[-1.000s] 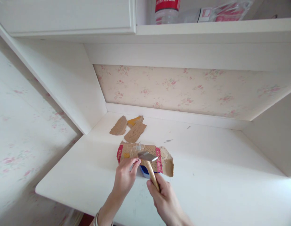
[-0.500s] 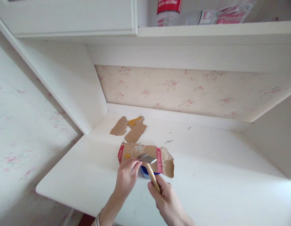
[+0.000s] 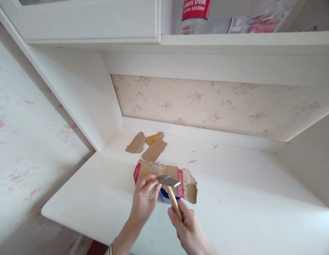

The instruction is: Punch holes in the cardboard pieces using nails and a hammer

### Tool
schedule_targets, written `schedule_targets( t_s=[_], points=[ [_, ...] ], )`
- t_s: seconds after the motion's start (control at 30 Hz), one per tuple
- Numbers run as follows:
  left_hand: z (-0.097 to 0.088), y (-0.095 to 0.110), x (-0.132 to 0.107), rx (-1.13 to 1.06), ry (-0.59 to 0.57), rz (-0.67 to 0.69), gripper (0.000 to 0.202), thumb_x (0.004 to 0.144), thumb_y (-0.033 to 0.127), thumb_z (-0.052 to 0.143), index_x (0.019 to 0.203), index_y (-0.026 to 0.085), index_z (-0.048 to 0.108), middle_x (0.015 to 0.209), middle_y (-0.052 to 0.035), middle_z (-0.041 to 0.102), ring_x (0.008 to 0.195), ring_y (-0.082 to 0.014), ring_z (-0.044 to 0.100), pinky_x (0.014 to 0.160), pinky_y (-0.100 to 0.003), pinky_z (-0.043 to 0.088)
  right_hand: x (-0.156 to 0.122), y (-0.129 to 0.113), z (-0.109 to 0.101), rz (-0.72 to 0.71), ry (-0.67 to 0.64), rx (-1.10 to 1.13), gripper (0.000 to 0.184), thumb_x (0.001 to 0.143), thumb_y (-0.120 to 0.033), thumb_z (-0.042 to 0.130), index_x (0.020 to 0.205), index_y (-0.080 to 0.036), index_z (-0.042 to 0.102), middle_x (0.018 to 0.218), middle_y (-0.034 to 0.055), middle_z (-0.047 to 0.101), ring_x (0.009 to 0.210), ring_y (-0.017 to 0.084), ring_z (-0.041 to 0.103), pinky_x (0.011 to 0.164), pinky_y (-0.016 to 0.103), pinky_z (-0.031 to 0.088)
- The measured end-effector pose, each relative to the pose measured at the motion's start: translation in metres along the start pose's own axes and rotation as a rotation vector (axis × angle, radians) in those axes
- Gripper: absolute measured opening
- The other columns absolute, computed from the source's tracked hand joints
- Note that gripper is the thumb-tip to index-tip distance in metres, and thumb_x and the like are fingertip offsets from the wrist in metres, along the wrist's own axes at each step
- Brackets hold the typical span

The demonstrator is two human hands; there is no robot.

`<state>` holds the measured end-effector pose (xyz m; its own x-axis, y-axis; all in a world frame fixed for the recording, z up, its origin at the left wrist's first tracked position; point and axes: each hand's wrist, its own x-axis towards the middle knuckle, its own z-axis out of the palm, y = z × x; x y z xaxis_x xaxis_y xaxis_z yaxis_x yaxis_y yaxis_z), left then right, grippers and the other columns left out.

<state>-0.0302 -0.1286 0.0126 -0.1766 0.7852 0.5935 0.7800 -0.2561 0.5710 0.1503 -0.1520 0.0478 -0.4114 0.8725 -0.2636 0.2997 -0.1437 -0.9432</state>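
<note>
My right hand is wrapped round the wooden handle of a hammer. Its metal head is over a torn piece of perforated cardboard with red printed bands and clear tape. Beside the hammer head is my left hand, index finger raised, thumb and another finger close together at the cardboard. Whatever lies between those fingertips is too small or hidden to make out. Under the cardboard's near edge shows a blue object, mostly covered.
Several torn cardboard pieces lie behind on the white desk. Thin grey nail-like bits are scattered to their right. A white side panel stands at left; overhead, a shelf holds a plastic bottle and clear packaging.
The left index finger has lifted away from the thumb. The hammer head has shifted very slightly right, still in my right hand. The view has tipped up a little.
</note>
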Motion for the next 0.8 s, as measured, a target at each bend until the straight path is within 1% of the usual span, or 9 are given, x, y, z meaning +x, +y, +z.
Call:
schedule_targets(
  t_s=[0.07,0.23,0.33,0.47,0.67,0.8],
  points=[
    [0.0,0.0,-0.001,-0.004,-0.001,-0.003,0.009,0.087,0.025,0.063,0.09,0.024,0.072,0.102,-0.0066,0.067,0.099,-0.0229,0.064,0.089,-0.04,0.055,0.0,0.0,0.0,0.002,-0.003,0.0,0.034,0.092,-0.049,0.049,0.072,-0.024,0.037,0.056,-0.0099,0.031,0.044,0.007,0.029,0.043,0.021,0.022],
    [0.001,-0.002,-0.004,-0.016,-0.011,-0.016,0.01,0.087,0.025,0.064,0.093,0.025,0.072,0.104,-0.0072,0.066,0.1,-0.0227,0.063,0.089,-0.041,0.055,0.001,0.003,0.002,-0.01,0.052,-0.004,0.035,0.091,-0.05,0.049,0.071,-0.024,0.037,0.053,-0.0104,0.031,0.043,0.007,0.027,0.041,0.021,0.02],
    [0.0,-0.002,-0.005,-0.019,-0.026,-0.008,0.009,0.087,0.024,0.064,0.092,0.024,0.072,0.103,-0.0064,0.066,0.1,-0.0226,0.063,0.09,-0.041,0.054,0.002,0.004,0.002,-0.021,0.041,-0.014,0.036,0.091,-0.052,0.049,0.071,-0.024,0.038,0.054,-0.0098,0.03,0.043,0.007,0.028,0.041,0.021,0.021],
    [-0.003,-0.001,-0.004,0.023,-0.028,-0.021,0.009,0.086,0.027,0.066,0.092,0.025,0.072,0.103,-0.0061,0.065,0.1,-0.023,0.063,0.09,-0.042,0.054,0.003,0.004,0.001,-0.021,0.037,-0.02,0.038,0.092,-0.055,0.046,0.072,-0.024,0.038,0.051,-0.0106,0.029,0.042,0.007,0.026,0.041,0.021,0.02],
    [-0.012,0.002,-0.006,0.05,-0.028,0.014,0.009,0.086,0.026,0.066,0.094,0.025,0.069,0.103,-0.0065,0.065,0.102,-0.0245,0.061,0.093,-0.043,0.051,0.002,0.001,0.0,-0.028,0.055,-0.051,0.036,0.091,-0.051,0.049,0.07,-0.024,0.038,0.057,-0.0095,0.029,0.045,0.007,0.028,0.042,0.022,0.021],
    [-0.021,0.002,-0.011,0.077,0.003,0.022,0.016,0.085,0.026,0.067,0.101,0.025,0.067,0.105,-0.0066,0.065,0.105,-0.0253,0.059,0.095,-0.044,0.049,0.002,0.0,-0.002,-0.027,0.021,-0.055,0.033,0.093,-0.047,0.045,0.072,-0.024,0.036,0.057,-0.0098,0.03,0.046,0.008,0.026,0.043,0.022,0.022]
  ],
)
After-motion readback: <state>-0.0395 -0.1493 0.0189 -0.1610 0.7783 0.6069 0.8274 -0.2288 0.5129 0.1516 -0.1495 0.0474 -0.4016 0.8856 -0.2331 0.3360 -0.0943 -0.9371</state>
